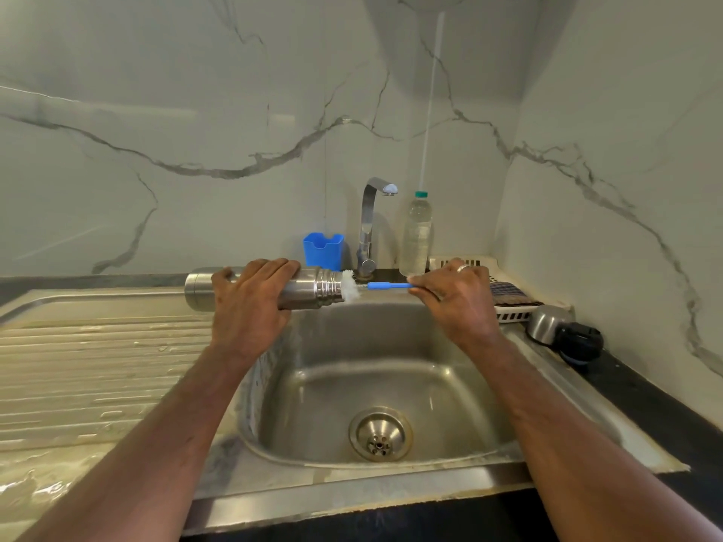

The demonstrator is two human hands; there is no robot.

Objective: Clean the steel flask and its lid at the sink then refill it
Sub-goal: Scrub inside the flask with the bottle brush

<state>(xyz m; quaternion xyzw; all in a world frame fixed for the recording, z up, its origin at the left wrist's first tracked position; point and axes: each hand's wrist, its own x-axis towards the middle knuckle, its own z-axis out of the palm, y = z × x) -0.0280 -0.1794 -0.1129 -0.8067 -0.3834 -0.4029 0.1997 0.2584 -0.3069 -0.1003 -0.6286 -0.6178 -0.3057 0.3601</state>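
Single head-worn wide-angle view, no second view to share with. Looks forward and down over sink (375, 385) from person's standing position. Basin centre frame, near; tap (373, 221) at 12 o'clock against marble wall (195, 111). Forearms enter from 7 and 5 o'clock. Edges bend from lens distortion.

Both arms are showing bare all the way down, with no sleeves on them. The right hand (455, 303) is wearing a shiny silver ring on one finger. The left hand (250, 307) is wearing no ring.
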